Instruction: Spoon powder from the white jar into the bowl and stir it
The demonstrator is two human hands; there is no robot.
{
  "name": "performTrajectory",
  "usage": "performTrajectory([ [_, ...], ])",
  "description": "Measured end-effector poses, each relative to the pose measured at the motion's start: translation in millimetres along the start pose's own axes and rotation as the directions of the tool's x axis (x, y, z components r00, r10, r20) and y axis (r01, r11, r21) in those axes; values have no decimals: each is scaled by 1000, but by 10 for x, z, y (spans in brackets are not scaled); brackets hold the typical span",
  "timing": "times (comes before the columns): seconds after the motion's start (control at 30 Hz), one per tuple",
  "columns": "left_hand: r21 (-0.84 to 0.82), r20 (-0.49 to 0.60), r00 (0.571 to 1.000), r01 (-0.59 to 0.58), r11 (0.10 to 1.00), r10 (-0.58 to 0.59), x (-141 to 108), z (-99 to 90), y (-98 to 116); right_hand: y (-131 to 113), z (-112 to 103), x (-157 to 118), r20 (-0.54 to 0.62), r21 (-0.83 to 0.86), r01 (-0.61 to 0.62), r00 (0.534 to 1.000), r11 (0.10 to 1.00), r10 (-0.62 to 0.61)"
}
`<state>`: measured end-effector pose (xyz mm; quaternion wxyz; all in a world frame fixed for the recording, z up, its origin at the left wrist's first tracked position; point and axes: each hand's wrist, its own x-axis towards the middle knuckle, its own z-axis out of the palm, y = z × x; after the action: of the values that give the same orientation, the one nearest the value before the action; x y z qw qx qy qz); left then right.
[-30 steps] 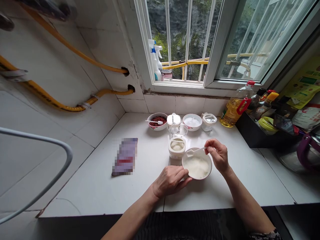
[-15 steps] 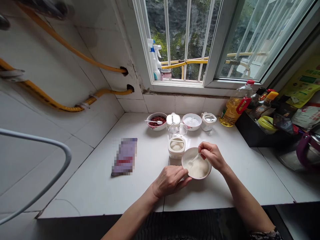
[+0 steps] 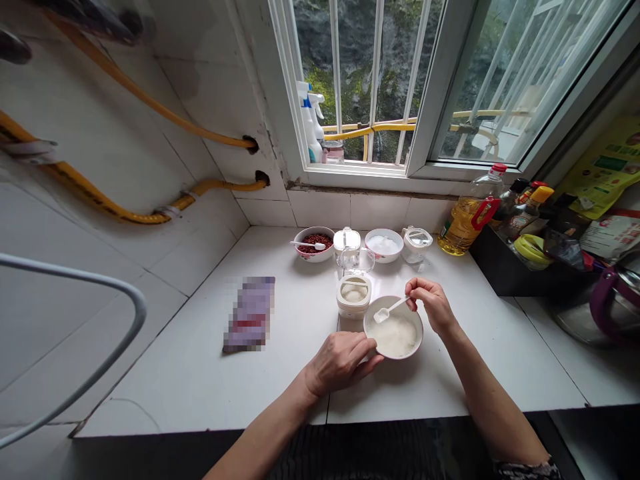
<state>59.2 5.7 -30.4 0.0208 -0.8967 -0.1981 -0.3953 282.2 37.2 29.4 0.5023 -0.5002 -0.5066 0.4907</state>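
My left hand [image 3: 345, 360] grips the near left rim of a white bowl [image 3: 419, 341], thumb underneath and fingers over the edge. Pale granular stuff [image 3: 397, 335], like sugar or seasoning, lies in the bowl. A small white spoon [image 3: 383, 315] is pinched by its handle in my right hand [image 3: 427, 300]; its scoop is over the bowl's far left side, above the granules. Touching or close behind the bowl stands a square seasoning jar [image 3: 353, 307] with its clear lid [image 3: 355, 259] raised and pale contents inside.
Along the wall stand a bowl of dried red spice [image 3: 314, 241] with a spoon, a white jar [image 3: 347, 237], a bowl of white crystals [image 3: 384, 244] and a lidded jar [image 3: 417, 244]. An oil bottle [image 3: 460, 227] and a black rack [image 3: 505, 267] are right; a purple packet [image 3: 250, 313] lies left.
My right hand has moved up and right, lifting the spoon out of the granules to above them. The left hand and bowl have stayed in place.
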Motion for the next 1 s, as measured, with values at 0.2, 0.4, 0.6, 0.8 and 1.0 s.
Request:
performTrajectory([
  [0.2, 10, -4, 1000, -9, 1000, 9, 12, -9, 3, 53, 89, -50, -26, -14, 174, 984, 985, -174],
  [0.4, 14, -7, 1000, 1, 1000, -1, 18, -13, 10, 113, 178, -123, 195, -450, 597, 791, 664, -580],
  [0.6, 11, -15, 1000, -3, 1000, 3, 17, -10, 10, 91, 160, -139, 277, -512, 733, 635, 448, -722],
  [0.8, -14, 1, 1000, 11, 1000, -11, 9, -11, 8, 17, 21, -189, 27, -426, 503, 838, 752, -545],
  [1.0, -11, 0, 1000, 5, 1000, -5, 9, -9, 9, 25, 2, -98, 224, -609, 498, 854, 617, -469],
])
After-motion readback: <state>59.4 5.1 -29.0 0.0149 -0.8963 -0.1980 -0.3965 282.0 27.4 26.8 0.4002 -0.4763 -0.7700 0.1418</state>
